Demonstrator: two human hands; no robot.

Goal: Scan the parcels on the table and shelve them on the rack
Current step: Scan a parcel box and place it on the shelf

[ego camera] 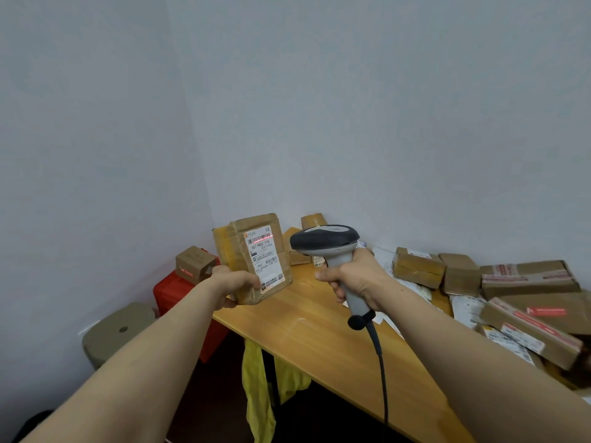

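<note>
Scanning 1 parcel above the table edge.

The left hand (238, 287) grips the taped parcel (254, 257) upright at its lower corner; the right hand (355, 278) holds the corded scanner (326, 243), whose red line crosses the label (263, 259) barcode. Risk: a tilt of the parcel could shift the line off the barcode; the corner grip may slip. The rack is out of view.
</note>
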